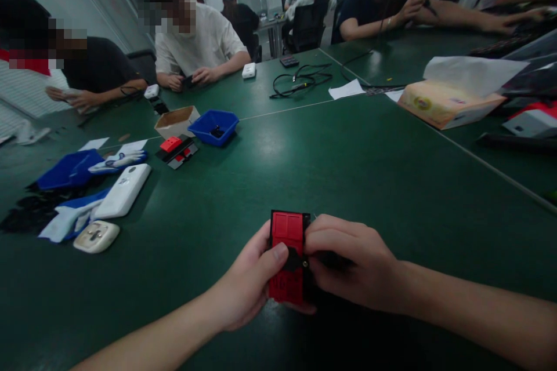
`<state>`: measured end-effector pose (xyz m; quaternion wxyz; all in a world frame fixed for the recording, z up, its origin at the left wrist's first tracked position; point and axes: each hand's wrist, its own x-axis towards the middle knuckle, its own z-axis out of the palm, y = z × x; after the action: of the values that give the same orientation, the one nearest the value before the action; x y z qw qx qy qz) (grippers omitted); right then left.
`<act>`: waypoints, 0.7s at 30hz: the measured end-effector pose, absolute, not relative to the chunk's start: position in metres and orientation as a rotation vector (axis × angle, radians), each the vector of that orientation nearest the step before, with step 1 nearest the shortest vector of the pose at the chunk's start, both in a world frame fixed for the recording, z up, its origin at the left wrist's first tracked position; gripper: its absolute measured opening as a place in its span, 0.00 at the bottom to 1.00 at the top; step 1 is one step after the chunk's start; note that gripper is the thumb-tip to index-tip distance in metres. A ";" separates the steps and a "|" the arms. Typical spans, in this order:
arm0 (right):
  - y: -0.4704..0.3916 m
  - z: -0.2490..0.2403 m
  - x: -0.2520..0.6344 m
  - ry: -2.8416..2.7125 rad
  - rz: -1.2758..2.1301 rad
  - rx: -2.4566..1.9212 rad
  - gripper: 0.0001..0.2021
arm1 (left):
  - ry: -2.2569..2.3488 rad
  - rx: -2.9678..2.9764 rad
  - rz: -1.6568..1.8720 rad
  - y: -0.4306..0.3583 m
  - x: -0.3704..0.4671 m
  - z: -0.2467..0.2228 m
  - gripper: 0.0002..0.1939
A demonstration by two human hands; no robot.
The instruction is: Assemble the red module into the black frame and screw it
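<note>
A red and black block-shaped device (288,227) is held upright above the green table (278,168), near the middle. My left hand (252,278) grips it from the left, its thumb lying across the front by a dark round part, with fingertips showing below. At the device's right side is my right hand (354,258), its fingers bent and pressed together against the black edge. A small round metal spot shows on that edge. Whatever the right fingers pinch is hidden by the fingers and shadow.
Far left lie blue trays (69,169), gloves (80,214), a white device (124,190) and a round white case (96,236). A blue bin (214,127) and cardboard box (176,123) stand behind. Cables (300,82) and a tissue box (448,103) lie farther back. People sit around.
</note>
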<state>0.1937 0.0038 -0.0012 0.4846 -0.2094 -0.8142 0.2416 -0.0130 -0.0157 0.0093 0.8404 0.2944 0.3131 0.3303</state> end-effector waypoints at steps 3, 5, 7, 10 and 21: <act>0.004 -0.002 0.194 -1.987 0.582 -0.518 0.10 | 0.583 0.595 0.647 -0.013 -0.015 0.009 0.27; 0.003 -0.002 0.194 -1.994 0.576 -0.508 0.10 | 0.536 0.581 0.631 -0.013 -0.016 0.010 0.25; 0.003 -0.001 0.194 -1.992 0.570 -0.506 0.10 | 0.508 0.571 0.620 -0.013 -0.017 0.011 0.23; 0.002 0.000 0.193 -1.982 0.569 -0.509 0.10 | 0.507 0.577 0.618 -0.014 -0.017 0.011 0.22; 0.003 -0.001 0.193 -1.988 0.553 -0.510 0.10 | 0.530 0.622 0.622 -0.015 -0.016 0.008 0.24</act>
<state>0.1926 0.0034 -0.0011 0.4865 -0.2096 -0.8171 0.2273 -0.0159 -0.0146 0.0078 0.8710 0.2973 0.2537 0.2977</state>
